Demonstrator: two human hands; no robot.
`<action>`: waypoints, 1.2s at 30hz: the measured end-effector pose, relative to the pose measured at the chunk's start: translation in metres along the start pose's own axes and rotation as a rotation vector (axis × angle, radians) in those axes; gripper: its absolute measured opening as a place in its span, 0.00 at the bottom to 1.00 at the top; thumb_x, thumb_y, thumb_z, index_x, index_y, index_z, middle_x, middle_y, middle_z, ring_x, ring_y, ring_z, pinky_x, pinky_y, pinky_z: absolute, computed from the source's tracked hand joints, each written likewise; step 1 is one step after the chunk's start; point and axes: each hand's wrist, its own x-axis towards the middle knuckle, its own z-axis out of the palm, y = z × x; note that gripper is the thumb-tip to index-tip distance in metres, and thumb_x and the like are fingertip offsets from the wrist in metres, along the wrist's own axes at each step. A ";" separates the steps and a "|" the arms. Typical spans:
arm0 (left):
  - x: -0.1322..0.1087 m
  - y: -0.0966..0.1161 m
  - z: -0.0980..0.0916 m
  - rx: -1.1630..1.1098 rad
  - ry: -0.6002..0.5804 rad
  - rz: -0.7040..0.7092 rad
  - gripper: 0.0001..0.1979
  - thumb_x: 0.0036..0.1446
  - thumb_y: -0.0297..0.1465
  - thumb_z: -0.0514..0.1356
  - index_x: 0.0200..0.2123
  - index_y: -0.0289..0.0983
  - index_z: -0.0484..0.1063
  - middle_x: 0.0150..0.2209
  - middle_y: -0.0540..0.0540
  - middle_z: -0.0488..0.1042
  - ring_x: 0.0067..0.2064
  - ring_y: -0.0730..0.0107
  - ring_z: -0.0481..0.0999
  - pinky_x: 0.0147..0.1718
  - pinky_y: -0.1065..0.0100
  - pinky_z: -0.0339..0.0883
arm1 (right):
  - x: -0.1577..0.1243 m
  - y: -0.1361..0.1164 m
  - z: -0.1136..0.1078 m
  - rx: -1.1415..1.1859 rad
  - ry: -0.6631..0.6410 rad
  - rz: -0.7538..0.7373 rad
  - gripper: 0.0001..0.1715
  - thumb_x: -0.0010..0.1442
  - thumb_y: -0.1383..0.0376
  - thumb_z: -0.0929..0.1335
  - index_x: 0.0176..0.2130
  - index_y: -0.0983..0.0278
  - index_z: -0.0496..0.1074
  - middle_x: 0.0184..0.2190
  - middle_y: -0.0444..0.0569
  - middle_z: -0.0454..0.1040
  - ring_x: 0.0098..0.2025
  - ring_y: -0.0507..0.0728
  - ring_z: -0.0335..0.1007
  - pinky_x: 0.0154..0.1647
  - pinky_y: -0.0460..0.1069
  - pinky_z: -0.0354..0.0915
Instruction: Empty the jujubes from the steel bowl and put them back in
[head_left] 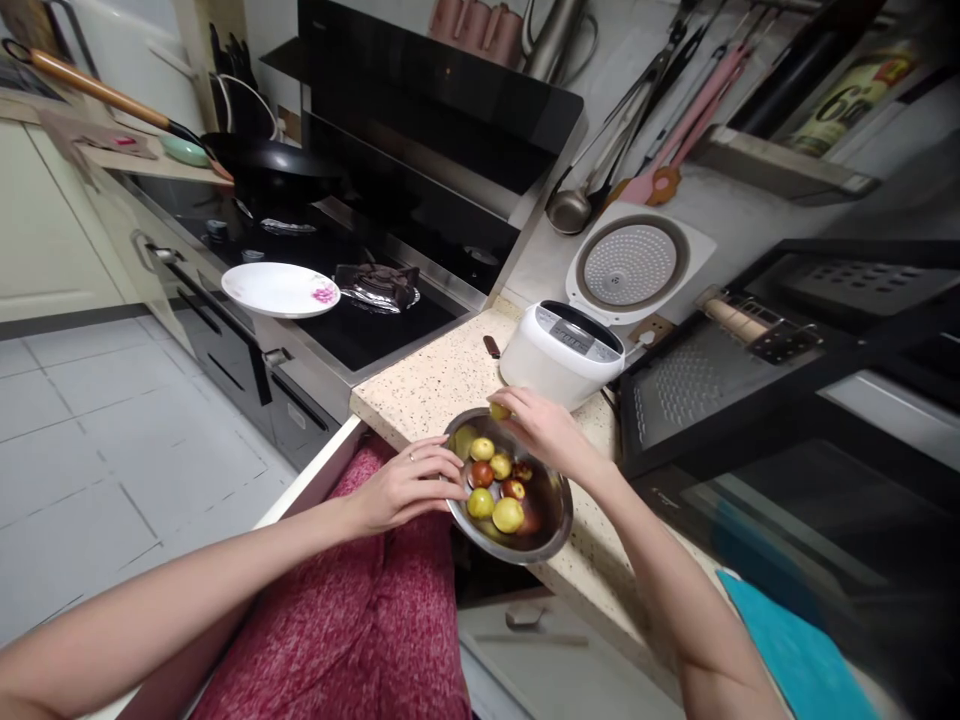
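Note:
A steel bowl sits at the front edge of the speckled counter, holding several small green and red fruits. My left hand grips the bowl's near-left rim with curled fingers. My right hand hovers over the bowl's far side and pinches one yellow-green fruit between its fingertips.
A white rice cooker with its lid up stands just behind the bowl. A white plate lies on the black stove, with a wok farther back. A black dish rack fills the right side. A teal cloth lies at the near right.

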 end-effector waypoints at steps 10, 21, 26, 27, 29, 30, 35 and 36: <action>0.000 0.008 0.004 0.189 0.033 0.069 0.12 0.71 0.34 0.56 0.53 0.40 0.75 0.42 0.46 0.81 0.52 0.67 0.79 0.63 0.54 0.66 | -0.049 -0.020 0.009 0.413 -0.019 -0.084 0.17 0.67 0.70 0.66 0.55 0.59 0.67 0.52 0.53 0.73 0.53 0.61 0.72 0.53 0.58 0.72; 0.022 0.020 0.000 0.376 -0.135 0.398 0.13 0.66 0.30 0.61 0.52 0.35 0.76 0.43 0.45 0.83 0.46 0.67 0.84 0.52 0.65 0.79 | -0.058 -0.010 0.031 0.508 0.066 -0.078 0.16 0.64 0.73 0.67 0.50 0.61 0.71 0.49 0.53 0.74 0.52 0.61 0.72 0.53 0.59 0.71; 0.022 0.031 -0.003 0.437 -0.134 0.378 0.12 0.68 0.30 0.59 0.51 0.33 0.77 0.44 0.46 0.84 0.41 0.71 0.84 0.48 0.68 0.81 | -0.058 -0.015 0.034 0.517 0.088 -0.083 0.10 0.66 0.73 0.65 0.43 0.62 0.73 0.42 0.51 0.76 0.45 0.59 0.74 0.47 0.56 0.73; 0.021 0.033 -0.004 0.451 -0.128 0.374 0.11 0.68 0.30 0.59 0.50 0.35 0.77 0.44 0.48 0.84 0.40 0.72 0.84 0.47 0.69 0.81 | -0.057 -0.017 0.035 0.525 0.089 -0.086 0.10 0.66 0.73 0.65 0.42 0.62 0.74 0.40 0.51 0.76 0.44 0.59 0.74 0.47 0.56 0.73; 0.019 0.037 -0.005 0.473 -0.119 0.372 0.10 0.68 0.31 0.59 0.48 0.39 0.79 0.43 0.51 0.84 0.39 0.73 0.84 0.45 0.70 0.81 | -0.057 -0.019 0.036 0.547 0.092 -0.096 0.10 0.67 0.73 0.65 0.42 0.62 0.74 0.40 0.51 0.77 0.44 0.58 0.75 0.46 0.55 0.74; 0.017 0.039 -0.005 0.476 -0.117 0.373 0.10 0.68 0.32 0.59 0.47 0.39 0.79 0.42 0.52 0.84 0.39 0.73 0.84 0.44 0.71 0.81 | -0.056 -0.020 0.035 0.559 0.095 -0.102 0.10 0.67 0.73 0.65 0.42 0.62 0.75 0.41 0.51 0.77 0.44 0.58 0.75 0.46 0.55 0.74; 0.006 0.044 -0.005 0.397 -0.097 0.340 0.12 0.65 0.33 0.63 0.50 0.37 0.78 0.42 0.48 0.84 0.40 0.71 0.83 0.46 0.68 0.81 | -0.057 -0.013 0.021 0.555 0.189 -0.058 0.10 0.68 0.71 0.65 0.43 0.61 0.76 0.40 0.50 0.79 0.43 0.58 0.76 0.45 0.54 0.73; 0.006 0.044 -0.006 0.380 -0.088 0.331 0.13 0.64 0.33 0.64 0.51 0.37 0.77 0.42 0.48 0.84 0.40 0.71 0.83 0.47 0.68 0.81 | -0.058 -0.009 0.017 0.536 0.228 -0.031 0.11 0.68 0.71 0.65 0.43 0.61 0.77 0.40 0.50 0.79 0.42 0.58 0.77 0.45 0.54 0.73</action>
